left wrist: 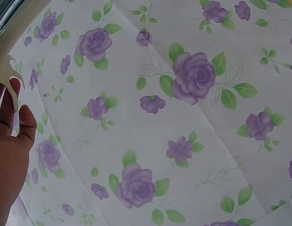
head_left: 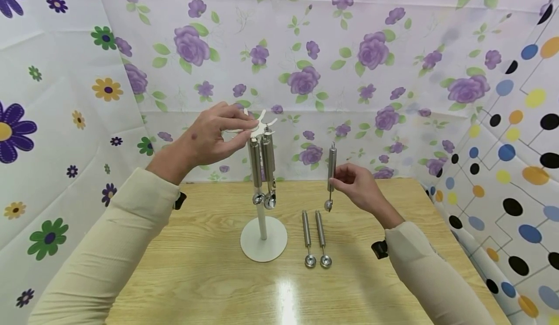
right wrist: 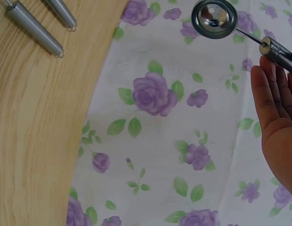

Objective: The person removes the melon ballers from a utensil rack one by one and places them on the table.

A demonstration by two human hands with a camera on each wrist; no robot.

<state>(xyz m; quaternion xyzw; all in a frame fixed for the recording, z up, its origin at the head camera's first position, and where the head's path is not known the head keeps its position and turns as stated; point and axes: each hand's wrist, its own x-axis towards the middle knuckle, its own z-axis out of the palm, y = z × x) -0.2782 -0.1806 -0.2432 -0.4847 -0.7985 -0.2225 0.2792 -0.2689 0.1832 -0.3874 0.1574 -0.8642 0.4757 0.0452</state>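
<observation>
In the head view my left hand (head_left: 218, 132) pinches the hooked top of a white rotating-style stand (head_left: 263, 251) between thumb and fingers. Several steel melon ballers (head_left: 256, 165) hang from its hooks, bowls downward. To the right, my right hand (head_left: 357, 185) holds another melon baller (head_left: 332, 162) by its handle, upright in the air with the bowl low. In the right wrist view that melon baller's round bowl (right wrist: 214, 19) shows a small hole in its middle. The left wrist view catches the left hand (left wrist: 12, 155) at a white hook (left wrist: 5, 73).
Two more melon ballers (head_left: 307, 233) lie side by side on the wooden table (head_left: 196, 267), right of the stand's round base, bowls toward me. Behind the table hangs a flowered cloth (head_left: 305, 48); a dotted cloth (head_left: 515, 170) borders the right side.
</observation>
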